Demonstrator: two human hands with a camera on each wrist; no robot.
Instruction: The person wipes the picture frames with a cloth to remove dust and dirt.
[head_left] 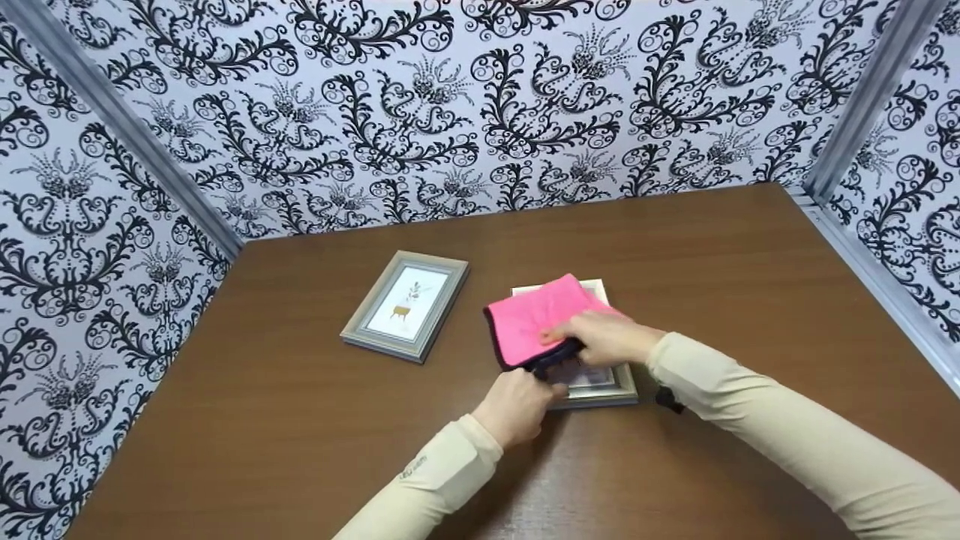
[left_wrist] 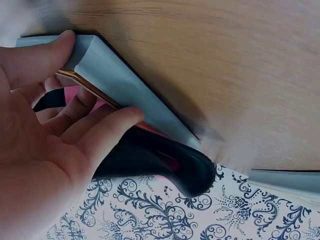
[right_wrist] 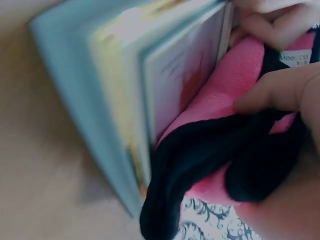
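Observation:
A pink cloth (head_left: pixel 525 319) with a dark edging lies over much of a picture frame (head_left: pixel 626 384) on the table. My right hand (head_left: pixel 611 337) grips the bunched cloth against the frame; in the right wrist view the cloth (right_wrist: pixel 230 87) covers part of the picture, and its dark edging hangs in folds. At the frame's near left corner is my left hand (head_left: pixel 514 405). In the left wrist view its thumb presses the outer side of the frame (left_wrist: pixel 117 82), with the fingers bent over the inner edge beside the cloth.
A second picture frame (head_left: pixel 435 319), showing a plant in a yellow pot, lies flat to the left on the brown wooden table (head_left: pixel 300 420). Patterned wall panels (head_left: pixel 420 97) with metal posts (head_left: pixel 862 105) stand behind and at both sides.

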